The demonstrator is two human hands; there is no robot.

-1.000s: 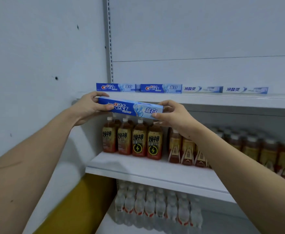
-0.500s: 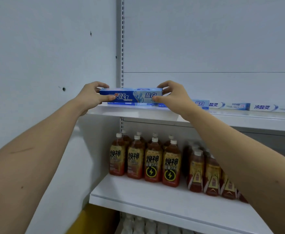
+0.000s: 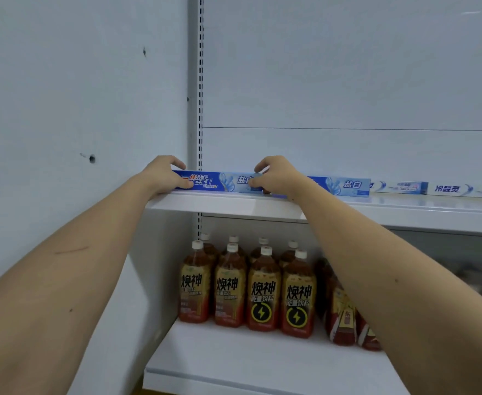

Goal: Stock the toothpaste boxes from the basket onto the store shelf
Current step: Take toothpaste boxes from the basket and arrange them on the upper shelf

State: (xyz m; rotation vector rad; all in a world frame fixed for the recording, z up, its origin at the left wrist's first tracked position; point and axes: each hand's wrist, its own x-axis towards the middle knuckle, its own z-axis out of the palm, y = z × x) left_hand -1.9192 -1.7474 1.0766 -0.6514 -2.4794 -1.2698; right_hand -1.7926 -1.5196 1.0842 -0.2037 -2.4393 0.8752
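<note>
Box (image 3: 220,182), lifted from below the shelf (image 3: 228,202) a second earlier, now rested at its left end, left hand (image 3: 164,175) and right hand (image 3: 274,176) still curled round its ends, so only letting go remained.

A blue toothpaste box (image 3: 220,182), held tilted in the air below the top shelf (image 3: 234,202) a second ago, now lies level on that shelf at its left end, in line with the boxes already stocked. The left hand (image 3: 164,175) and right hand (image 3: 274,175) have risen with it and still grip its two ends. The camera has tipped upward, dropping the clear bottles on the lowest shelf out of view.
</note>
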